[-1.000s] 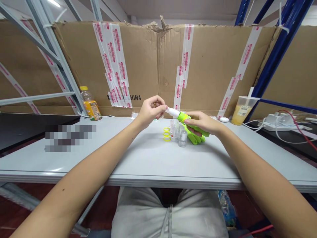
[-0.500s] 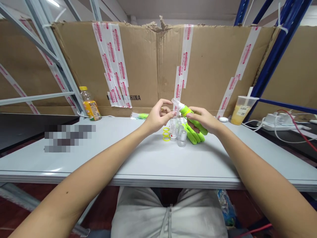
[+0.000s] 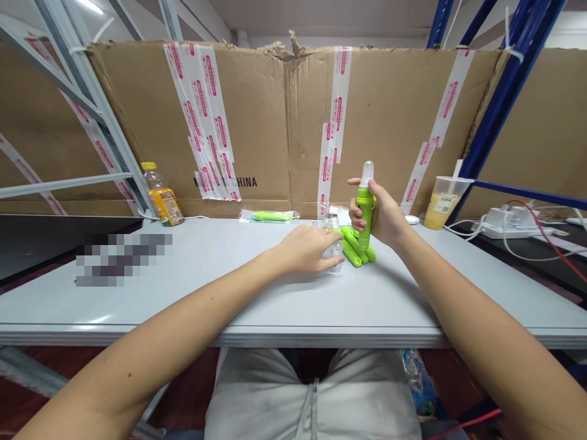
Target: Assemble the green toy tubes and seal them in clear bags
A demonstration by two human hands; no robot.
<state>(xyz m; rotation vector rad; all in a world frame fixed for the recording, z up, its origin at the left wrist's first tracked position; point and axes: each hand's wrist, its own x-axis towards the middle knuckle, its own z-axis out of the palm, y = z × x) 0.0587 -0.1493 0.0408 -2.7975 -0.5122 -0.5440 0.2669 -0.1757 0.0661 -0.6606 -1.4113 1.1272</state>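
Note:
My right hand (image 3: 378, 211) is wrapped round a bright green tube with a clear domed cap (image 3: 365, 211), held upright above the table. Under its lower end lie several green tubes (image 3: 353, 249) in a bunch. My left hand (image 3: 312, 247) reaches palm down over the small clear plastic caps (image 3: 337, 248), thumb and forefinger apart on either side of them. Whether it touches a cap I cannot tell. The hand hides part of the group of caps, and the yellow rings are out of sight behind it.
A bagged green tube (image 3: 273, 216) lies by the cardboard wall (image 3: 257, 122). A juice bottle (image 3: 167, 205) stands back left, a cup with a straw (image 3: 443, 205) back right. Beyond the cup sits a power strip (image 3: 507, 229) with cables. A blurred-out patch (image 3: 121, 260) covers something left.
My right hand has turned the green tube from tilted to upright and moved slightly right. My left hand has left the tube's clear tip and come down over the clear caps.

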